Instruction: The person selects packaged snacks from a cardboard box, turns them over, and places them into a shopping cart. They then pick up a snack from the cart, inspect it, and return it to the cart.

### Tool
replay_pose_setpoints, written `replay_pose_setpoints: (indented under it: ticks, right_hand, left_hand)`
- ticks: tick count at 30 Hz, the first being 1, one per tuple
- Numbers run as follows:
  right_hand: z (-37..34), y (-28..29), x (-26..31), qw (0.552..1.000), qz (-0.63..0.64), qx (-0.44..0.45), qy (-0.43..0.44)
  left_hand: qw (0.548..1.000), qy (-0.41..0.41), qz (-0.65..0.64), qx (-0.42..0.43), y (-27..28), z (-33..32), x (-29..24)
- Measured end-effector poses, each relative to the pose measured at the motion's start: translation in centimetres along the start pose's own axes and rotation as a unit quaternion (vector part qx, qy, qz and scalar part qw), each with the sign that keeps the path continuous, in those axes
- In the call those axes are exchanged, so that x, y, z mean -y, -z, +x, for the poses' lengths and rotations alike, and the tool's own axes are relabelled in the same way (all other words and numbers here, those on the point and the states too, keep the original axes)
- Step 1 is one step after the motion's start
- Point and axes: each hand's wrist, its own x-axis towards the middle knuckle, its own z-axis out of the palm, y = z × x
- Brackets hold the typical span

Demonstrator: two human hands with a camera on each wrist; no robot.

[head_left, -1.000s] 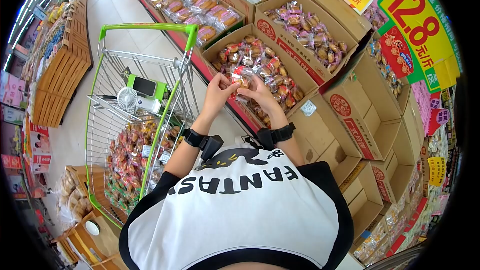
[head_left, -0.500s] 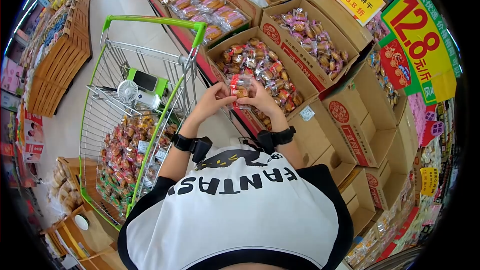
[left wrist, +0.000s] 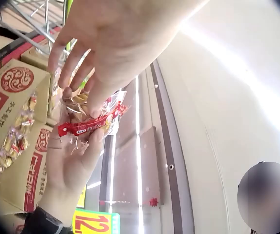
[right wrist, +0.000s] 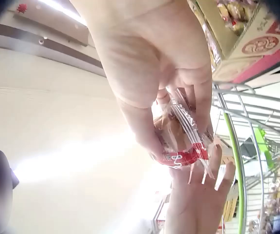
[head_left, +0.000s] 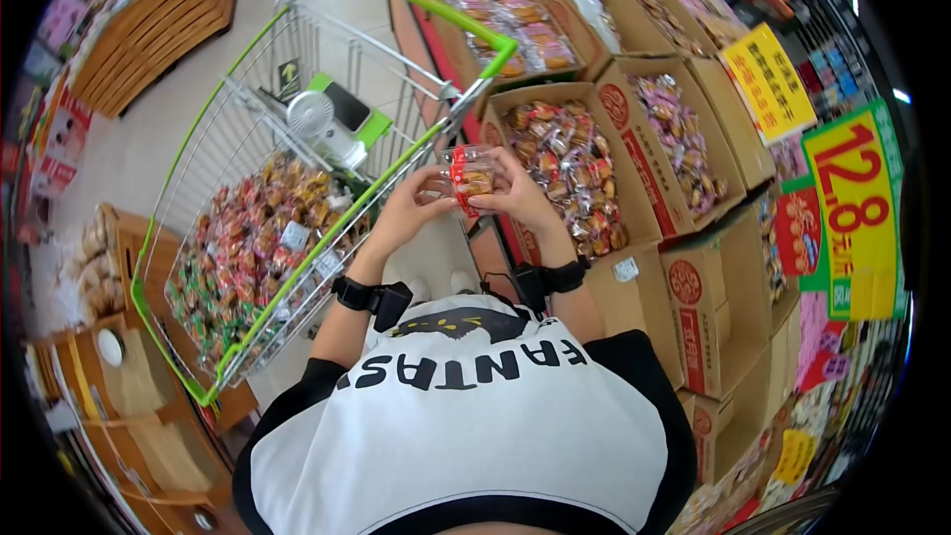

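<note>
A small wrapped pastry (head_left: 472,178), in clear crinkled film with a red printed strip, is held up between both hands in front of the shirt. My left hand (head_left: 408,208) pinches its left side, the thumb against the red strip in the left wrist view. On the other side my right hand (head_left: 523,196) grips it between thumb and fingers; in the right wrist view the film's ribbed seam (right wrist: 187,122) shows there. Just beyond the right hand stands a carton (head_left: 644,203) full of similar wrapped pastries (head_left: 573,173).
At the left, a green-edged shopping cart (head_left: 260,329) holds many wrapped sweets (head_left: 248,238), with a small white fan (head_left: 310,114) and a phone (head_left: 347,107) on its upper part. More cartons (head_left: 718,307) line the right. A yellow-green price sign (head_left: 852,203) stands beyond them.
The view has swung, so cart and cartons sit further right and the cart looks nearer. Both hands, with the wrapped pastry, have come away from over the carton toward the cart side.
</note>
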Motion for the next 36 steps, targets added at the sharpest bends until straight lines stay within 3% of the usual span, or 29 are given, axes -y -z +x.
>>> replay_pose_setpoints:
  ticks: [9, 13, 14, 20, 29, 36]
  right_hand:
    - [5.2, -7.8, -2.8, 0.991, -0.018, 0.13, -0.042]
    - [7.2, -11.5, -4.9, 0.983, -0.063, 0.174, 0.0]
    - [7.4, -12.4, -5.0, 0.977, -0.13, 0.167, 0.016]
    - [9.2, -17.6, -8.1, 0.972, -0.143, 0.183, -0.039]
    - [9.2, -21.9, -9.7, 0.924, -0.159, 0.318, -0.141]
    - [11.1, -26.0, -12.0, 0.904, -0.16, 0.371, -0.144]
  left_hand:
    - [0.986, 0.021, -0.02, -0.162, 5.4, -8.0, -0.1]
    - [0.966, 0.04, -0.033, -0.255, 7.0, -11.5, 0.0]
    - [0.959, 0.03, -0.042, -0.28, 7.5, -12.3, 0.7]
    - [0.894, 0.042, -0.097, -0.436, 8.4, -16.2, 1.5]
    - [0.835, 0.136, -0.126, -0.519, 8.9, -21.0, 3.5]
    - [0.792, 0.113, -0.177, -0.573, 10.3, -23.0, 3.5]
